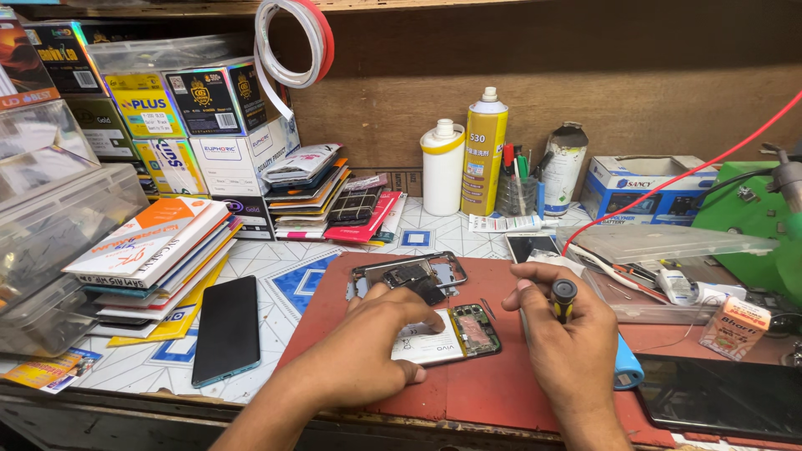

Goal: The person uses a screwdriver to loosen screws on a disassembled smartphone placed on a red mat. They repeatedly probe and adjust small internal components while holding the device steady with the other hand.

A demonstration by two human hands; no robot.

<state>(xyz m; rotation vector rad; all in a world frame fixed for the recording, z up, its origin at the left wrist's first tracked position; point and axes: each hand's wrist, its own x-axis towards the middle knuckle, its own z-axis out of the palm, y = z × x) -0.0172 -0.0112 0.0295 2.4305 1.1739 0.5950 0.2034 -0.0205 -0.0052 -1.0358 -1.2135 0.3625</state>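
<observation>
Under the left hand (380,342) lies the opened phone (455,336).

Two bare forearms are showing from the near edge, with no sleeves reaching either wrist. The left hand (372,347) and right hand (568,334) are wearing nothing (no gloves, rings or watch showing), nails trimmed short.

The scene is brightly and evenly lit from above, with warm colour. Shadows are soft and short — a faint one lies under the left hand (368,351) on the red mat (484,392). The dark phone screen (226,329) shows a dull sheen, the clear plastic boxes (58,217) pale glare. Focus is sharp at centre; the edges bow slightly — wide-lens distortion — and the near counter (150,397) edge softens.
</observation>
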